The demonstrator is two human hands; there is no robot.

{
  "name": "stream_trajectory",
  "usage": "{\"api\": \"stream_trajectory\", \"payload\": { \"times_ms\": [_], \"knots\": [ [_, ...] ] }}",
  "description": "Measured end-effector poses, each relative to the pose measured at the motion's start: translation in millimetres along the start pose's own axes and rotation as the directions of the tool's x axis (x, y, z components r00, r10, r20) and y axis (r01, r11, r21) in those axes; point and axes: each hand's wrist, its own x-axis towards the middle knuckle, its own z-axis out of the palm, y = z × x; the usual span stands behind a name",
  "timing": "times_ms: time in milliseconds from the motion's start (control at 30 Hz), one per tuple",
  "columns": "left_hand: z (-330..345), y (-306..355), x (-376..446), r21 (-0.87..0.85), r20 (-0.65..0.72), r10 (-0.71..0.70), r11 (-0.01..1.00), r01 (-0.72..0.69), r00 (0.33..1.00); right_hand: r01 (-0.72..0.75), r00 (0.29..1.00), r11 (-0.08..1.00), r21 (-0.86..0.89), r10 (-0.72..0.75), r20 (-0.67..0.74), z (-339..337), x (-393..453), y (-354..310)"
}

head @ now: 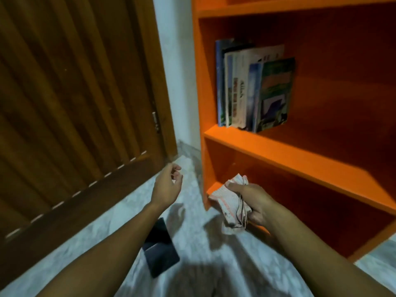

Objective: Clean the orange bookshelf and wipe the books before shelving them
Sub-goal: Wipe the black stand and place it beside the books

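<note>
Pale marbled floor [192, 239] runs between a dark wooden door [70, 108] on the left and the orange bookshelf [278, 144] on the right, with a strip of white wall [175, 71] between them; lighting is dim and the view is somewhat blurred. Books [255, 86] stand in a small group at the left end of the middle shelf, leaning rightward with nothing propping them on that side; the rest of that shelf and the compartment below show no other items. Right hand [250, 202] grips a crumpled, soiled cloth [231, 204] just in front of the bottom compartment's left corner; left hand [167, 185] hangs apart over the floor, fingers loosely curled and holding nothing. A dark flat thing, likely a phone [160, 249], lies on the floor between the forearms. Judged risks: the leaning books could slide flat or tip off the shelf edge if the cloth bumps the board or one book is pulled without steadying the others, so the free hand ought to brace them; the cloth looks dirty in its lower folds, so it may smear grime onto covers or the orange paint rather than lift it; the phone sits where a knee or shifting foot could strike it; the low, shadowed compartment makes missed dust likely in the back corners.
</note>
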Motion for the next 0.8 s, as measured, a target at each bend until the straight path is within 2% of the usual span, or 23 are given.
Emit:
{"api": "stream_trajectory", "payload": {
  "times_ms": [33, 100, 167, 267, 467, 633, 800],
  "knots": [
    [-8, -23, -11, 0.051, 0.044, -0.076, 0.996, 0.074, 0.996, -0.108, 0.994, 0.993, 0.042, 0.107, 0.033, 7, 1, 9],
    [-22, -71, -32, 0.191, 0.132, -0.266, 0.952, 0.239, 0.955, -0.224, 0.974, 0.973, 0.056, 0.221, 0.056, 19, 8, 25],
    [-34, -111, -53, 0.314, 0.182, -0.43, 0.878, 0.362, 0.884, -0.269, 0.961, 0.962, 0.053, 0.265, 0.076, 29, 16, 37],
    [-44, -152, -77, 0.395, 0.213, -0.552, 0.804, 0.445, 0.806, -0.313, 0.947, 0.949, 0.045, 0.308, 0.092, 45, 29, 54],
    [-36, -190, -84, 0.456, 0.244, -0.614, 0.756, 0.47, 0.751, -0.392, 0.918, 0.907, 0.15, 0.377, 0.123, 50, 47, 80],
    [-19, -199, -89, 0.417, 0.123, -0.591, 0.76, 0.499, 0.797, -0.407, 0.907, 0.903, 0.138, 0.382, 0.175, 33, 57, 81],
    [-14, -177, -85, 0.319, 0.078, -0.549, 0.805, 0.501, 0.832, -0.364, 0.924, 0.909, 0.203, 0.325, 0.203, 26, 48, 75]
  ]
}}
